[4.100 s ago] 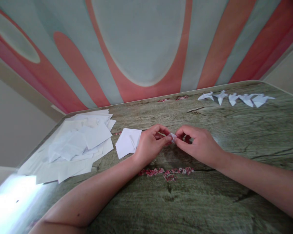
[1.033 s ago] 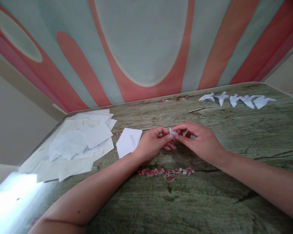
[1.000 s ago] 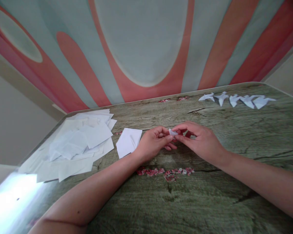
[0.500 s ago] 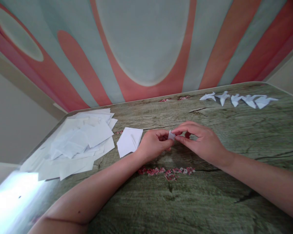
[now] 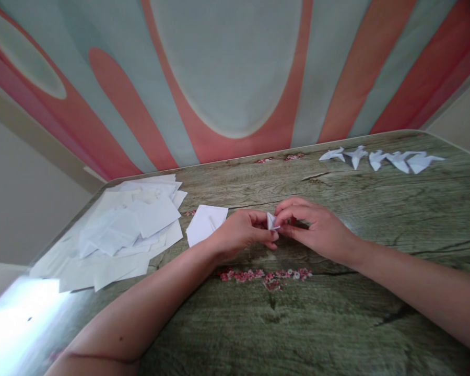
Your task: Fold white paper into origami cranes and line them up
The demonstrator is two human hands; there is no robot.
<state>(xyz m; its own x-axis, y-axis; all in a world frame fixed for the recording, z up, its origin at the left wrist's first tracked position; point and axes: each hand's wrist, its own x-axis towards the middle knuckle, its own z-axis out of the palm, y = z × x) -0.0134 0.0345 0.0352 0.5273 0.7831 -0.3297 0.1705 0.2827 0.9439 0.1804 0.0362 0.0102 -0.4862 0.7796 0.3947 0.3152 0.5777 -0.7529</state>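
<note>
A small piece of folded white paper [image 5: 271,221] is held between my two hands above the middle of the table. My left hand [image 5: 246,231] pinches it from the left, thumb in front and fingers curled behind. From the right, the fingertips and thumb of my right hand [image 5: 312,223] close on its edge. Part of the folded paper is hidden behind my fingers. Just left of my left hand, a few small white paper sheets [image 5: 202,224] lie on the table, partly covered by that hand.
A spread pile of white paper sheets [image 5: 156,216] covers the table's left side. Several folded white paper birds [image 5: 376,160] stand in a row at the far right. The wood-patterned table [image 5: 235,324] meets a striped wall covering [image 5: 235,68] at its back edge.
The folded paper has turned, and its pointed, creased side now shows between my fingers. My right hand's fingers have curled more around its edge; both hands stay nearly in place.
</note>
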